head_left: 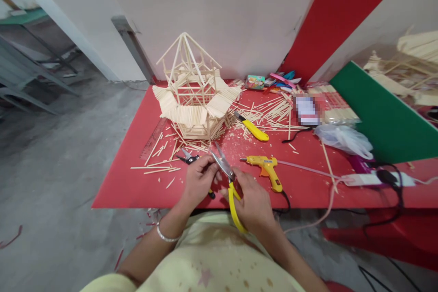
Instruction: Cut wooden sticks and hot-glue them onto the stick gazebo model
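Note:
My right hand grips yellow-handled scissors, their blades apart and pointing away from me. Beside the blades, my left hand is closed in a pinch; whatever lies between its fingertips is too small or hidden to make out. Partly behind that hand lies a pair of dark-handled cutters. Beyond both hands stands a model building of thin wooden sticks, with an open pointed frame on top and slatted roof panels around it.
On the red table lie a yellow glue gun, a yellow utility knife, scattered loose sticks and a clear ruler. A plastic bag, a power strip and a green board are at the right.

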A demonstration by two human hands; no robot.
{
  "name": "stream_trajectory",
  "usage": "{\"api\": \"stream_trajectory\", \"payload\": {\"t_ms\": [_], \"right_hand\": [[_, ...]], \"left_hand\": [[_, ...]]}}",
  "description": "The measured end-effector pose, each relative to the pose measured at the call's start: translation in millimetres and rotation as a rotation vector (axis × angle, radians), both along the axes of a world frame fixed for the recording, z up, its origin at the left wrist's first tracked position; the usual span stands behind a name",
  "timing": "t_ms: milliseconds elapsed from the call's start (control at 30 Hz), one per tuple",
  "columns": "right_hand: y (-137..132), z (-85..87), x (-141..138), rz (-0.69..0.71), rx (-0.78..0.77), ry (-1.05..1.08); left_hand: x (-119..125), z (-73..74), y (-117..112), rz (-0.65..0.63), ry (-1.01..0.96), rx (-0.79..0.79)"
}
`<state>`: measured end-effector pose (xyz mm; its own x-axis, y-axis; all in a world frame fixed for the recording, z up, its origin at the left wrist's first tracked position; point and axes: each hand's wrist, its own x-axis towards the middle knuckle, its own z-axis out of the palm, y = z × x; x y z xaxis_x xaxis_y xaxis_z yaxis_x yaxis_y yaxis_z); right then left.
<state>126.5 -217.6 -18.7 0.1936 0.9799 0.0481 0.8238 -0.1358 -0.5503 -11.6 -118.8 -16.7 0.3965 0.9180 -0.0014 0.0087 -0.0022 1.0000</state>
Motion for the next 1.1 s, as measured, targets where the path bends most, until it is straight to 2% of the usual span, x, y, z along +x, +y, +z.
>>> {"api": "stream_trajectory", "payload": {"t_ms": [133,300,467,633,733,900,1100], "right_hand": [[-0.3,-2.9,-0.8,0.001,-0.079,-0.023],[-4.0,-6.1,0.0,0.026,-0.179,-0.032],[-11.4,-15.6,-1.2,-0.004,-0.159,0.027],[-18.3,-28.2,1.4,-0.077,-0.066,0.164],[-18.2,-23.6,4.4,-0.084,-0.078,0.134],[-15.8,-9.6,2.5,-0.046,-0.106,-0.094],[-13.8,-7.0,-3.2,-0.053,-0.131,-0.043]], "left_hand": [[-0.3,-2.0,-5.7,-0.002,-0.025,-0.089],[-1.7,-5.7,-11.5,0.071,0.011,-0.126],[0.4,-9.6,-15.0,0.046,-0.018,-0.227],[1.7,-11.2,-11.2,0.043,-0.048,-0.234],[0.7,-13.2,-7.4,0.005,-0.05,-0.211],[0.0,-14.5,-6.3,0.0,-0.043,-0.166],[0.7,-8.0,-7.3,-0.004,-0.017,-0.156]]}}
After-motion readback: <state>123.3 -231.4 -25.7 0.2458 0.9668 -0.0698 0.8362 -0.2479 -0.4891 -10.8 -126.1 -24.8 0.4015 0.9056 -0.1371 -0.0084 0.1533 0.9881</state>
